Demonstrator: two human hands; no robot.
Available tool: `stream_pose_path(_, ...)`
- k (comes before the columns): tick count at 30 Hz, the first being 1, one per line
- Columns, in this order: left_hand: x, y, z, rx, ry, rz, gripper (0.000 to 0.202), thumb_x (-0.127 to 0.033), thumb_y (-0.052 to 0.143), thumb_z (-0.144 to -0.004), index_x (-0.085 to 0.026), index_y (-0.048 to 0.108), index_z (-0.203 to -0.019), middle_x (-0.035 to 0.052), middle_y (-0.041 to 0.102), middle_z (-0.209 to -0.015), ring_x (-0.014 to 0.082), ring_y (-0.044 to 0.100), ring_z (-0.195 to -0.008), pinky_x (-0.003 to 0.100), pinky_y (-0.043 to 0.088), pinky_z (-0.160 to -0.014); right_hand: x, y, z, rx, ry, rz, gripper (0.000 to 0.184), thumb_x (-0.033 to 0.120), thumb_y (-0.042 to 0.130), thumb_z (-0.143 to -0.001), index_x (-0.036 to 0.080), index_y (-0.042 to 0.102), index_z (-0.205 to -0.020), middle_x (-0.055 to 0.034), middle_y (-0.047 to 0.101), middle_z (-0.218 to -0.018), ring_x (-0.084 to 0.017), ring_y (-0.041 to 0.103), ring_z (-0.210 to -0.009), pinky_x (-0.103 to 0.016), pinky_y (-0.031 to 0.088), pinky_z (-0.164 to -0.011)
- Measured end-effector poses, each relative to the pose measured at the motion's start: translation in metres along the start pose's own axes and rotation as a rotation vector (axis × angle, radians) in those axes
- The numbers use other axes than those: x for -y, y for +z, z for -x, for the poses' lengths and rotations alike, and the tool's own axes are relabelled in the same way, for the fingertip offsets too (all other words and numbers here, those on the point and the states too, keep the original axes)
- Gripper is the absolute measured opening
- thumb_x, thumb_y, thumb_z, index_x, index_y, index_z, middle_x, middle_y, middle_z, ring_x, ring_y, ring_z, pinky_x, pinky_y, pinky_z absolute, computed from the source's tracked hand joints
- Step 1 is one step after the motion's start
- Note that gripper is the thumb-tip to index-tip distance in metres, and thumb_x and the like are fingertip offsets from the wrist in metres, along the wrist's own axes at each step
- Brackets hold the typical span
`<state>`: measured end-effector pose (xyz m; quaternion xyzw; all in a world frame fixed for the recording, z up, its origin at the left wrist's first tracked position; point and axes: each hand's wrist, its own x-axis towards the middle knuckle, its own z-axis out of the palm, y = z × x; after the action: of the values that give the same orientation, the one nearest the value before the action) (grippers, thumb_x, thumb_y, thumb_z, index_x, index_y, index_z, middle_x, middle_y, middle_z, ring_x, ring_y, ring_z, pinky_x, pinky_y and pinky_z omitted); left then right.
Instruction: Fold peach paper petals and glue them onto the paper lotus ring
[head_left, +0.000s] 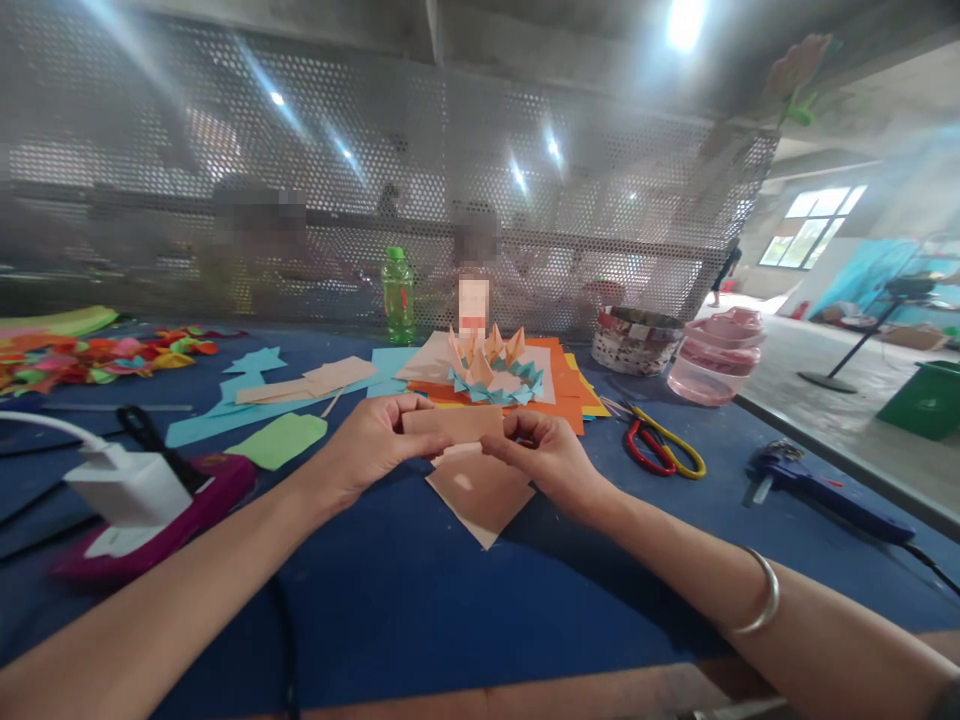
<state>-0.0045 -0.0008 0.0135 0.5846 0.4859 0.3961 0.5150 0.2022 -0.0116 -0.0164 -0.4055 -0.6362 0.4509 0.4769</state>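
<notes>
Tan paper rectangle [453, 424]: long axis left-right, mid-frame
Your hands [559, 462]: pinching its ends
Round patterned basket [634, 350], right: contents hidden

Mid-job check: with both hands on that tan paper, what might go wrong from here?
The left hand and right hand pinch the tan paper at opposite ends, so uneven pulling might crease or tear it. The peach and blue folded piece sits just beyond the hands and could be knocked. The scissors lie to the right of the right hand; a wide sweep might catch them.
</notes>
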Motion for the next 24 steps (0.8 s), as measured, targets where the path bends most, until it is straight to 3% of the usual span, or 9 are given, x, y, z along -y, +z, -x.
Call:
stream_pose_path(6,0.001,-0.010,-0.005,-0.114,0.073,-0.052,0.033,-0.025,0.083,-0.055,-0.016,0.068,-0.083,-0.0001,0.070,-0.068,0.0142,0.063,-0.061,0.025,0.051,-0.061,-0.006,-0.009,-0.006,-0.100,-0.019,0.002,0.029,0.044,0.072,-0.073,0.017,0.060,-0.069,0.0010,0.059,-0.066,-0.010,0.047,-0.059,-0.025,0.036,-0.057)
stream_pose_path(10,-0.001,-0.010,-0.004,-0.097,0.079,-0.051,0.034,-0.028,0.083,-0.057,-0.016,0.066,-0.084,-0.0002,0.069,-0.068,0.0156,0.063,-0.061,0.027,0.051,-0.061,-0.008,-0.008,-0.007,-0.145,-0.066,-0.069,0.031,0.046,0.070,-0.076,0.018,0.060,-0.084,0.0003,0.060,-0.078,-0.010,0.051,-0.065,-0.023,0.042,-0.060)
stream_pose_path(14,0.000,0.001,0.002,0.003,0.049,-0.052,0.034,-0.032,0.082,-0.058,-0.017,0.064,-0.084,0.0000,0.070,-0.071,0.0172,0.065,-0.064,0.027,0.051,-0.060,-0.001,0.001,0.000,-0.024,0.024,-0.137,0.047,0.045,0.077,-0.068,0.019,0.061,-0.104,-0.0025,0.066,-0.092,-0.013,0.060,-0.079,-0.024,0.048,-0.068)
stream_pose_path(18,0.003,0.009,0.006,0.071,0.012,-0.051,0.036,-0.033,0.083,-0.057,-0.017,0.064,-0.085,0.0000,0.071,-0.070,0.0185,0.067,-0.064,0.028,0.051,-0.061,0.001,0.008,0.007,0.138,0.160,-0.198,0.047,0.047,0.080,-0.064,0.017,0.068,-0.098,-0.0035,0.072,-0.092,-0.016,0.066,-0.076,-0.026,0.051,-0.068)
stream_pose_path(24,0.009,0.009,0.005,0.099,0.059,-0.109,0.035,-0.034,0.082,-0.060,-0.018,0.065,-0.086,-0.0009,0.070,-0.071,0.0167,0.065,-0.065,0.026,0.049,-0.061,-0.005,0.008,0.006,0.125,0.155,-0.116,0.035,0.044,0.078,-0.066,0.014,0.071,-0.084,-0.0018,0.072,-0.078,-0.013,0.063,-0.063,-0.022,0.046,-0.056)
